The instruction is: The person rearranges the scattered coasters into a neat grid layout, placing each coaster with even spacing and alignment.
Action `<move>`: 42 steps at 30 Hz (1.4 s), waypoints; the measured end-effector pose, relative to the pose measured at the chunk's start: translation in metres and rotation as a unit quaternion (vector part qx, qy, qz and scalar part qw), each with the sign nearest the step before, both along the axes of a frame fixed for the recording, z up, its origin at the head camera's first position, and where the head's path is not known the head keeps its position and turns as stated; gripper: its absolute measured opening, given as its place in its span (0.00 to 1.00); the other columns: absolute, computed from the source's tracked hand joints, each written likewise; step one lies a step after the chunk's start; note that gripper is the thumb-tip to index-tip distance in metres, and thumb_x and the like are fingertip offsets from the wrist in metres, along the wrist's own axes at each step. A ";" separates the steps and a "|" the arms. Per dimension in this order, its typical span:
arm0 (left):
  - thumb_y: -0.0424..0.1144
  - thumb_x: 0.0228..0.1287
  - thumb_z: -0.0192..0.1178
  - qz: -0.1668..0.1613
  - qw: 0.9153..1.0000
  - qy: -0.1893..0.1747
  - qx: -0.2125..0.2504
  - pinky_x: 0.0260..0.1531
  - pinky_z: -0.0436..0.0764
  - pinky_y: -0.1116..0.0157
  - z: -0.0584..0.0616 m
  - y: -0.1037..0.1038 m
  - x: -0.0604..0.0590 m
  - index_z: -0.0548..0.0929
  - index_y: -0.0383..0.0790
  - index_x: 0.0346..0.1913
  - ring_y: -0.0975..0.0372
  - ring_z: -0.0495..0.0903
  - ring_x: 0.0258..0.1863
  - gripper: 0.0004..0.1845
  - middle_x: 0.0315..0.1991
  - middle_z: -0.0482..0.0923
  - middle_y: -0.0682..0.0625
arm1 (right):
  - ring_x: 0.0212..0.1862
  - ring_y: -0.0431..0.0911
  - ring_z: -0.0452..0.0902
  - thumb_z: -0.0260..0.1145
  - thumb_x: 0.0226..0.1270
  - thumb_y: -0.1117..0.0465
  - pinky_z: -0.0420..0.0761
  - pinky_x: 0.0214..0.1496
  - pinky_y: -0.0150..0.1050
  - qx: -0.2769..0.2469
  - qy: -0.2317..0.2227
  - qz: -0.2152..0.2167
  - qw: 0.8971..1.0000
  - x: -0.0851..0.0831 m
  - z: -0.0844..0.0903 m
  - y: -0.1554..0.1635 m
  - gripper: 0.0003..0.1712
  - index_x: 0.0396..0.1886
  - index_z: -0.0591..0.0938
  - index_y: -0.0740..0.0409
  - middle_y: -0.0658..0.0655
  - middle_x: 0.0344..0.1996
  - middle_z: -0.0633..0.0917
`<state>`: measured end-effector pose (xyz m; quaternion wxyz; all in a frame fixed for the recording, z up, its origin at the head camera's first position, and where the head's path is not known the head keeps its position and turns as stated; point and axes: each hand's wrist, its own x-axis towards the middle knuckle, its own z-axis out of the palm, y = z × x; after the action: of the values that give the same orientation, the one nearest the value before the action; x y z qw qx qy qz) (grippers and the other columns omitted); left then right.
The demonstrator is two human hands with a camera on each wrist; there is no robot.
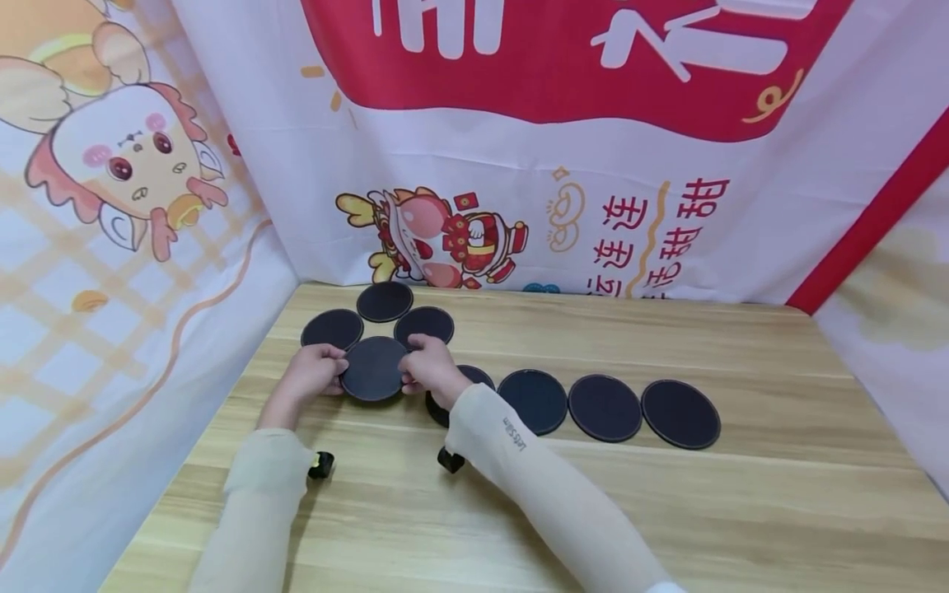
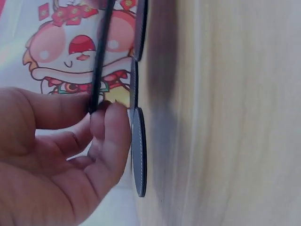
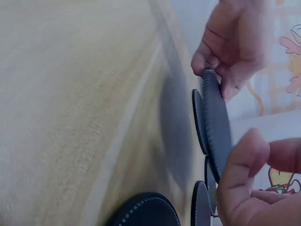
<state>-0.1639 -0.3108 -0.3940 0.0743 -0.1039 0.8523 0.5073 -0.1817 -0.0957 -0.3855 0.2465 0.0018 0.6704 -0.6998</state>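
- Black disc [image 1: 376,371]: raised off the surface [image 1: 756,502], near side of the three-disc cluster [image 1: 385,302]
- Grip: left hand [image 1: 314,372] and right hand [image 1: 433,366] pinch opposite edges
- Four-disc row [image 1: 531,402]: right of the cluster

Below the grip we see a wood-grain tabletop [image 1: 741,511]; beyond it, a white cloth [image 1: 460,156] printed with a red panel [image 1: 549,82] and a cartoon figure [image 1: 426,239]; leftward, a checked cloth [image 1: 119,313]; far rightward, a red stripe [image 1: 875,214].
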 end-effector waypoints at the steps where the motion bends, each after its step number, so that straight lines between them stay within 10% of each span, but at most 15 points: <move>1: 0.25 0.72 0.52 -0.004 1.000 -0.003 0.019 0.28 0.85 0.66 0.001 0.001 0.001 0.73 0.17 0.53 0.62 0.76 0.25 0.13 0.31 0.74 0.43 | 0.20 0.42 0.69 0.57 0.62 0.78 0.79 0.22 0.33 -0.002 0.002 -0.007 1.000 -0.001 0.000 0.002 0.39 0.76 0.66 0.63 0.55 0.20 0.73; 11: 0.25 0.73 0.50 -0.063 0.991 0.020 0.113 0.36 0.87 0.60 0.019 0.011 0.019 0.70 0.18 0.53 0.62 0.80 0.28 0.12 0.32 0.75 0.45 | 0.18 0.45 0.71 0.56 0.77 0.68 0.79 0.16 0.36 0.130 0.108 0.044 0.985 0.008 0.011 0.025 0.26 0.72 0.74 0.55 0.60 0.39 0.82; 19: 0.23 0.69 0.56 -0.120 0.984 0.039 0.122 0.41 0.86 0.52 0.023 0.020 0.032 0.62 0.23 0.73 0.60 0.82 0.30 0.31 0.34 0.79 0.43 | 0.24 0.49 0.80 0.51 0.83 0.58 0.78 0.15 0.38 0.174 0.137 0.098 0.970 0.023 0.017 0.051 0.29 0.79 0.63 0.43 0.60 0.21 0.82; 30: 0.26 0.70 0.57 -0.191 0.978 0.033 0.076 0.35 0.85 0.63 0.026 0.042 0.045 0.62 0.24 0.74 0.60 0.78 0.27 0.31 0.29 0.76 0.46 | 0.25 0.58 0.77 0.52 0.83 0.59 0.79 0.16 0.46 0.177 0.159 0.090 0.967 0.045 0.013 0.080 0.28 0.79 0.65 0.47 0.58 0.17 0.77; 42: 0.24 0.71 0.57 -0.219 0.973 0.011 0.068 0.27 0.85 0.60 0.017 0.068 0.066 0.62 0.22 0.73 0.60 0.77 0.20 0.31 0.24 0.77 0.40 | 0.11 0.47 0.70 0.53 0.82 0.62 0.81 0.19 0.49 0.195 0.168 0.096 0.961 0.075 -0.002 0.106 0.28 0.78 0.65 0.55 0.60 0.13 0.77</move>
<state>-0.0979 -0.2423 -0.3774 0.1817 0.0963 0.8185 0.5365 -0.1066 0.0099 -0.3873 0.1914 -0.1320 0.8228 -0.5185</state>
